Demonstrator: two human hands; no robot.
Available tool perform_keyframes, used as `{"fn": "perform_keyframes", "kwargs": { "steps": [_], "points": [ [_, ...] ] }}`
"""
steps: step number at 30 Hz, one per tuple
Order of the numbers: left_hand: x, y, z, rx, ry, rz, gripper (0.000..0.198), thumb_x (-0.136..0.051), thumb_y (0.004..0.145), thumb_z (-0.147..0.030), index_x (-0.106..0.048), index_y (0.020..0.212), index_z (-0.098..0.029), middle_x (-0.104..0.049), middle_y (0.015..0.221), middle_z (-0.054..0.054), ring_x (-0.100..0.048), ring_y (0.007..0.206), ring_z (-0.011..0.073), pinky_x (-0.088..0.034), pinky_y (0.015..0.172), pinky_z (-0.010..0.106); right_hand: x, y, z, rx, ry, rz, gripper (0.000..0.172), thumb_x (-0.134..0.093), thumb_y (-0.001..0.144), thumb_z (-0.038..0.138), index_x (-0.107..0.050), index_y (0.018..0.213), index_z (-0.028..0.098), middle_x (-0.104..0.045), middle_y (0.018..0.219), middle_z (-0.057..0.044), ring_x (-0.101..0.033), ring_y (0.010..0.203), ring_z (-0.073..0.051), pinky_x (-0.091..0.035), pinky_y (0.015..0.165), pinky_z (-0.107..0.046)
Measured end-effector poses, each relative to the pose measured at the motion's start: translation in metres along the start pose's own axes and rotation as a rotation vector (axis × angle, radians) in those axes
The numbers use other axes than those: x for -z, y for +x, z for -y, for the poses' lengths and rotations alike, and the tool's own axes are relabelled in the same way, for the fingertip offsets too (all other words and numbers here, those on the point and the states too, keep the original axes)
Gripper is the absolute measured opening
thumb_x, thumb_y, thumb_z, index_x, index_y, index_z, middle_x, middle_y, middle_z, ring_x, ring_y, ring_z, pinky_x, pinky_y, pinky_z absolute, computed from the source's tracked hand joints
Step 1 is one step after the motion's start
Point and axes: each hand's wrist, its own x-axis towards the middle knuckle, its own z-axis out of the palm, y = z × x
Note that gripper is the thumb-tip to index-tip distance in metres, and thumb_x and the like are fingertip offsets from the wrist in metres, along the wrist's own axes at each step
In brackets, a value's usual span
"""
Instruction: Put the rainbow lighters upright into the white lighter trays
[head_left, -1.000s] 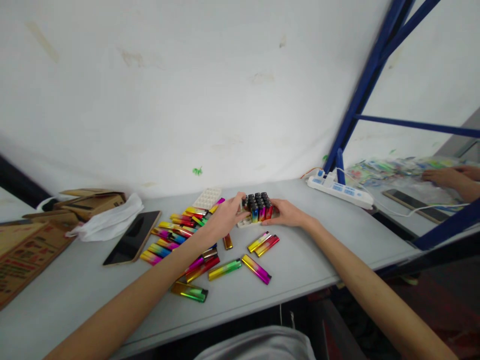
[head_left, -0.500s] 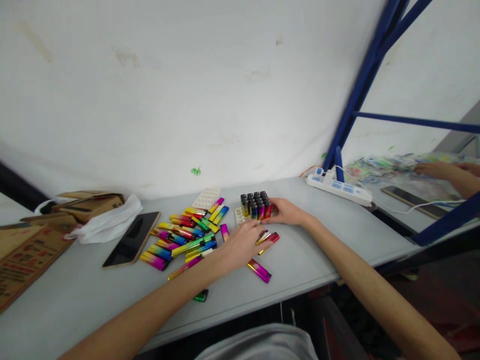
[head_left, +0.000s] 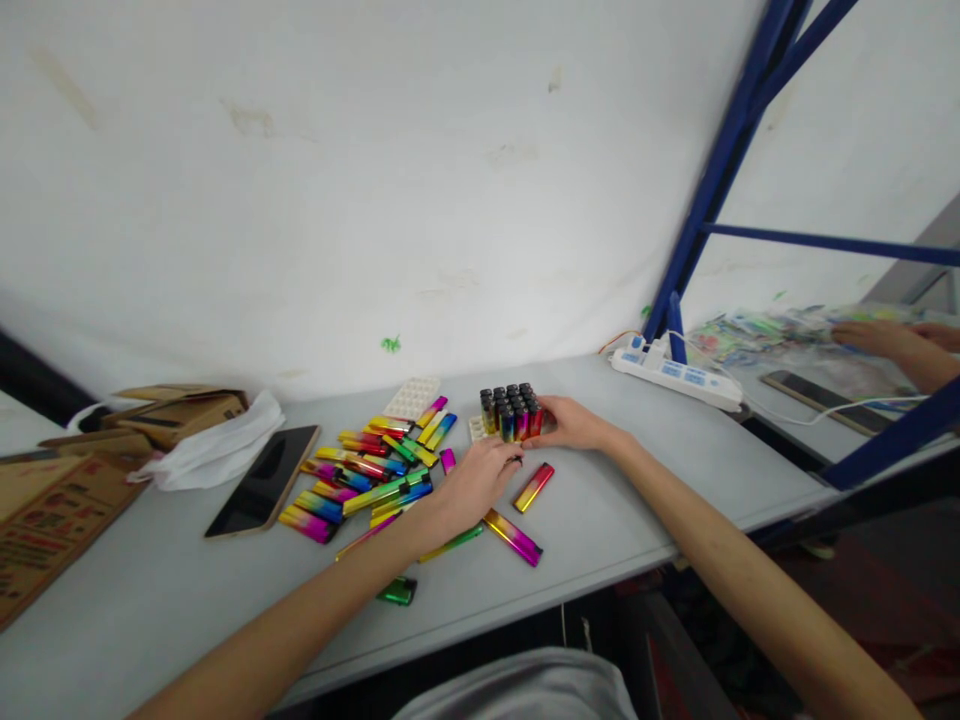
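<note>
Several metallic lighters [head_left: 514, 412] with black tops stand upright in a close block in a white holed tray [head_left: 477, 430]. My right hand [head_left: 576, 424] is curved around the block's right side, thumb at the front. Just in front of the tray is my left hand [head_left: 487, 472], its fingers pinched together with a dark lighter top showing at the fingertips. Most of that lighter is hidden. A red-and-gold lighter [head_left: 534, 487] and a gold-and-magenta lighter [head_left: 514, 537] lie flat near it. Beneath my left wrist a green lighter [head_left: 456, 543] is partly covered.
Left of my hands lies a pile of colourful lighters [head_left: 382, 470], with another white holed tray [head_left: 412, 397] behind. Farther left are a phone [head_left: 264, 482], a white bag [head_left: 217, 445] and cardboard boxes [head_left: 71, 515]. A power strip [head_left: 679, 378] and blue frame [head_left: 709, 190] stand right.
My left hand has drawn slightly left and turned, with a lighter top now at its fingertips. The red-and-gold lighter lies uncovered. My right hand stays at the block.
</note>
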Motion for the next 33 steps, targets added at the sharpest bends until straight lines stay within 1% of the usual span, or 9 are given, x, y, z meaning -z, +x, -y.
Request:
{"fn": "perform_keyframes", "kwargs": {
  "steps": [2, 4, 7, 10, 12, 15, 20, 26, 33],
  "points": [
    [0.002, -0.003, 0.001, 0.007, 0.0, -0.07, 0.026, -0.046, 0.104, -0.024, -0.07, 0.111, -0.017, -0.071, 0.109, 0.011, -0.066, 0.105, 0.0269, -0.05, 0.096, 0.04, 0.0, 0.0, 0.0, -0.005, 0.003, -0.005, 0.06, -0.082, 0.075, 0.059, -0.069, 0.113, 0.014, -0.071, 0.094, -0.006, -0.058, 0.078, -0.02, -0.044, 0.071, -0.03],
    [0.01, -0.005, 0.0, 0.027, -0.046, -0.127, 0.026, -0.044, 0.105, -0.026, -0.067, 0.113, -0.018, -0.067, 0.11, 0.011, -0.066, 0.096, 0.0241, -0.053, 0.089, 0.038, 0.0, -0.001, -0.001, -0.017, 0.02, -0.006, 0.062, -0.083, 0.074, 0.059, -0.069, 0.114, 0.014, -0.071, 0.094, -0.006, -0.058, 0.079, -0.02, -0.045, 0.072, -0.03],
    [0.031, -0.01, -0.003, -0.003, -0.129, -0.188, 0.025, -0.043, 0.105, -0.03, -0.064, 0.113, -0.019, -0.064, 0.107, 0.008, -0.064, 0.083, 0.019, -0.052, 0.078, 0.033, -0.001, -0.001, -0.001, -0.023, 0.045, -0.006, 0.063, -0.084, 0.073, 0.059, -0.069, 0.115, 0.015, -0.071, 0.093, -0.005, -0.059, 0.081, -0.021, -0.047, 0.074, -0.031],
    [0.052, -0.018, 0.002, -0.014, -0.183, -0.244, 0.022, -0.047, 0.103, -0.033, -0.064, 0.11, -0.021, -0.066, 0.101, 0.006, -0.062, 0.087, 0.0196, -0.05, 0.079, 0.032, -0.001, -0.001, -0.001, -0.026, 0.051, -0.013, 0.063, -0.084, 0.072, 0.06, -0.07, 0.114, 0.014, -0.071, 0.091, -0.006, -0.059, 0.08, -0.021, -0.047, 0.074, -0.031],
    [0.058, -0.024, 0.01, 0.092, -0.322, -0.251, 0.024, -0.049, 0.102, -0.04, -0.062, 0.112, -0.022, -0.065, 0.086, 0.002, -0.057, 0.07, 0.0161, -0.046, 0.066, 0.027, -0.001, -0.002, 0.0, -0.028, 0.05, -0.015, 0.063, -0.083, 0.072, 0.061, -0.071, 0.113, 0.014, -0.071, 0.091, -0.006, -0.059, 0.078, -0.021, -0.047, 0.073, -0.032],
    [0.058, -0.029, 0.024, 0.356, -0.676, -0.259, 0.038, -0.054, 0.095, -0.059, -0.058, 0.108, -0.023, -0.049, 0.059, -0.007, -0.036, 0.044, 0.0104, -0.028, 0.045, 0.02, 0.0, -0.002, 0.001, -0.032, 0.054, -0.012, 0.063, -0.083, 0.072, 0.062, -0.071, 0.111, 0.015, -0.071, 0.091, -0.006, -0.059, 0.077, -0.021, -0.047, 0.072, -0.032],
    [0.055, -0.031, 0.027, 0.669, -1.057, -0.18, 0.05, -0.051, 0.089, -0.063, -0.049, 0.065, -0.02, -0.029, 0.048, -0.009, -0.016, 0.038, 0.005, -0.01, 0.04, 0.02, 0.0, -0.002, 0.0, -0.037, 0.03, 0.009, 0.062, -0.079, 0.075, 0.065, -0.069, 0.109, 0.014, -0.07, 0.093, -0.006, -0.058, 0.077, -0.021, -0.046, 0.07, -0.032],
    [0.061, -0.034, 0.007, 0.645, -1.189, -0.132, 0.043, -0.044, 0.088, -0.046, -0.037, 0.054, -0.021, -0.02, 0.048, -0.009, -0.011, 0.041, 0.0056, -0.009, 0.04, 0.02, -0.001, -0.003, -0.003, -0.058, 0.006, 0.017, 0.063, -0.079, 0.075, 0.066, -0.069, 0.111, 0.014, -0.069, 0.089, -0.004, -0.056, 0.074, -0.02, -0.043, 0.067, -0.03],
    [0.057, -0.034, 0.002, 0.562, -1.147, -0.256, 0.036, -0.048, 0.081, -0.045, -0.038, 0.056, -0.022, -0.023, 0.049, -0.008, -0.013, 0.04, 0.0058, -0.01, 0.038, 0.019, -0.001, -0.003, -0.002, -0.043, 0.039, 0.017, 0.066, -0.08, 0.076, 0.062, -0.068, 0.12, 0.014, -0.071, 0.097, -0.006, -0.059, 0.08, -0.021, -0.046, 0.072, -0.032]
  ]
}}
